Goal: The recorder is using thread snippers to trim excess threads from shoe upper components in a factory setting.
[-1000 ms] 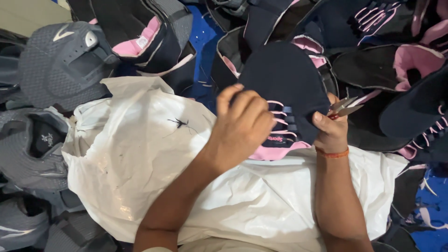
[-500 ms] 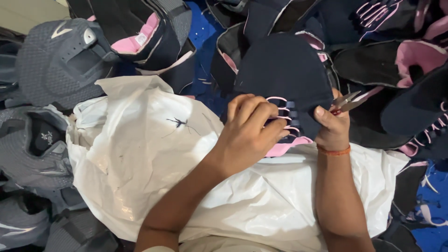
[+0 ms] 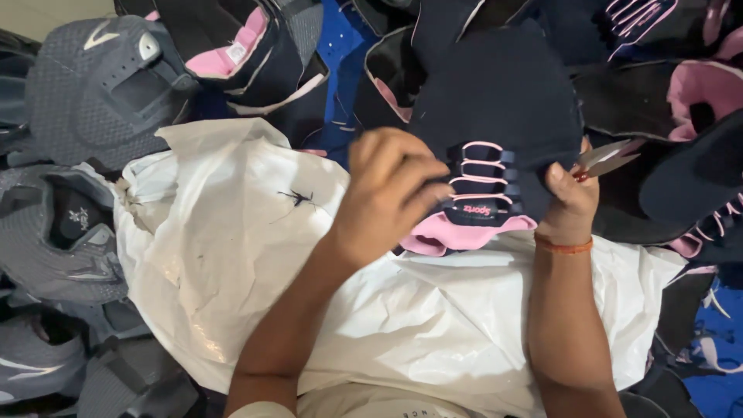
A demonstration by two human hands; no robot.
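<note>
Navy shoe upper (image 3: 495, 116) with pink laces and lining is held above the white plastic sack (image 3: 255, 255). Left hand (image 3: 387, 197) pinches its laced front; right hand (image 3: 571, 203) grips its edge and also clasps small snips (image 3: 607, 159). Grey uppers (image 3: 93, 85) lie left of the sack, navy-pink ones behind. Snip handles are hidden in the palm.
</note>
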